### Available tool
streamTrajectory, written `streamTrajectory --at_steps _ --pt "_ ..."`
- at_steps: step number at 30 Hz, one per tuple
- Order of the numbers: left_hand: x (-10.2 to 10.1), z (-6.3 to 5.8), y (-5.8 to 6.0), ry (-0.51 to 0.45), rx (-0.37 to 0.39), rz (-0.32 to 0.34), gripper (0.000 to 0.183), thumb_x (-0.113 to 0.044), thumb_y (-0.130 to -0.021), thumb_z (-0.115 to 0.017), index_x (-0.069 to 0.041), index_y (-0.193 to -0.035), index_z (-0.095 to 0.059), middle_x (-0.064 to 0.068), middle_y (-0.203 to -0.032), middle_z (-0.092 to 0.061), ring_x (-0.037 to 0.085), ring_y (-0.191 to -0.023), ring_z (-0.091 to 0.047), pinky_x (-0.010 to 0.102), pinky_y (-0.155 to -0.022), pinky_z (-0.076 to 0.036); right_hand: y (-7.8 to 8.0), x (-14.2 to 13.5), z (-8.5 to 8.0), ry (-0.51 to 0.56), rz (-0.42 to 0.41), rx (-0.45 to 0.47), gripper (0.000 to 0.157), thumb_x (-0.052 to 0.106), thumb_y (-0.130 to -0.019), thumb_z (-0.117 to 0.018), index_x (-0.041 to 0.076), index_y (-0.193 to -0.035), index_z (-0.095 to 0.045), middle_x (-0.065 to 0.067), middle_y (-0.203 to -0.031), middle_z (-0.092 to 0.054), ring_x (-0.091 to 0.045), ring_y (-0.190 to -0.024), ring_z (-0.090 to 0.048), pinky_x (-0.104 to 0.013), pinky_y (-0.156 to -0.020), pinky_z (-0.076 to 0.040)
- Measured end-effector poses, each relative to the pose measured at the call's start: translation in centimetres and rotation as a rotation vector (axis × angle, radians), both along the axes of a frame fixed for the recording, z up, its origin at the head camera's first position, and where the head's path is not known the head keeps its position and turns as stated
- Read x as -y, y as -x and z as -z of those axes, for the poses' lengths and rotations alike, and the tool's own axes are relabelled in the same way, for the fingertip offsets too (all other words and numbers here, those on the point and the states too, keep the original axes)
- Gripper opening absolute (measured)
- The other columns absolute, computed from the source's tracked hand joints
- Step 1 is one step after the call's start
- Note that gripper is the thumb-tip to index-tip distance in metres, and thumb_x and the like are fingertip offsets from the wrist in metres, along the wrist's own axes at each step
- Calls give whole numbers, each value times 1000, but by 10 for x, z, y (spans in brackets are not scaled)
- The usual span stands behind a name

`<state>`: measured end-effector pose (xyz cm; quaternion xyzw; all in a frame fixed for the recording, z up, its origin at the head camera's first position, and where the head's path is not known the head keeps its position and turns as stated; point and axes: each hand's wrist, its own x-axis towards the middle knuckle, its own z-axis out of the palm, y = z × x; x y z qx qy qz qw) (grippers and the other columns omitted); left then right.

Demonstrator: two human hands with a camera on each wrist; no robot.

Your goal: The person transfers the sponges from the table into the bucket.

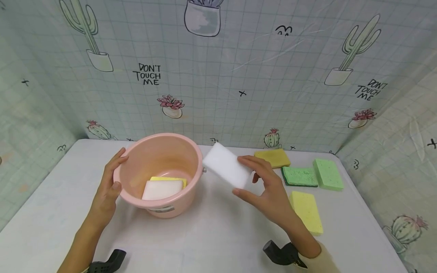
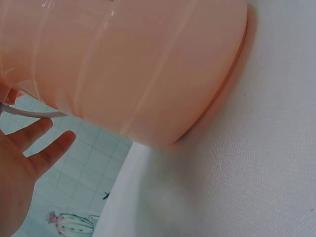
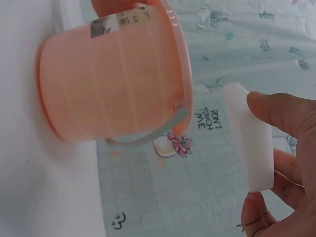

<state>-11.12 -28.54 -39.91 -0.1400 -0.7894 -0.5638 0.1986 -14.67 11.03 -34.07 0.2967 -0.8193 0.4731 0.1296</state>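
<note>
A white sponge block (image 1: 227,165) is pinched at its edges between the thumb and fingers of my right hand (image 1: 269,189). It is held up just right of the pink bucket's rim. My left hand (image 1: 107,185) rests against the left side of the pink bucket (image 1: 184,201), fingers and thumb spread along the outside of the rim. In the left wrist view two fingers (image 2: 54,148) stretch out straight beside the bucket wall. Inside the bucket lie another white sponge (image 1: 162,190) and a yellow sponge (image 1: 170,178), partly hidden behind it.
Right of my right hand lie a dark yellow sponge (image 1: 274,157), a green scouring sponge (image 1: 299,176), a light green sponge (image 1: 327,174) and a pale yellow sponge (image 1: 307,212). The bucket's grey handle (image 3: 148,137) hangs down its side. A patterned curtain (image 1: 218,76) surrounds the white table (image 1: 205,242).
</note>
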Motion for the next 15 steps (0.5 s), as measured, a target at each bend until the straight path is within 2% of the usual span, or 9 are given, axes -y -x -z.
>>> streamTrajectory --at_steps 8,15 --pt "-1 0 0 -7 -6 8 55 -31 -97 -42 -7 -146 -34 2 -158 -16 22 -143 -13 28 -109 -18 4 22 -12 17 -75 -23 64 18 -77 -81 21 -135 -55 8 -137 -49 -14 -112 -47 -30 -75 -44" --pt "-2 1 -1 -5 -10 9 54 -30 -97 -42 -7 -146 -33 3 -158 -15 22 -143 -13 28 -110 -19 5 45 -25 14 -150 -54 61 18 -77 -81 19 -134 -57 9 -137 -49 -14 -117 -43 -31 -76 -45"
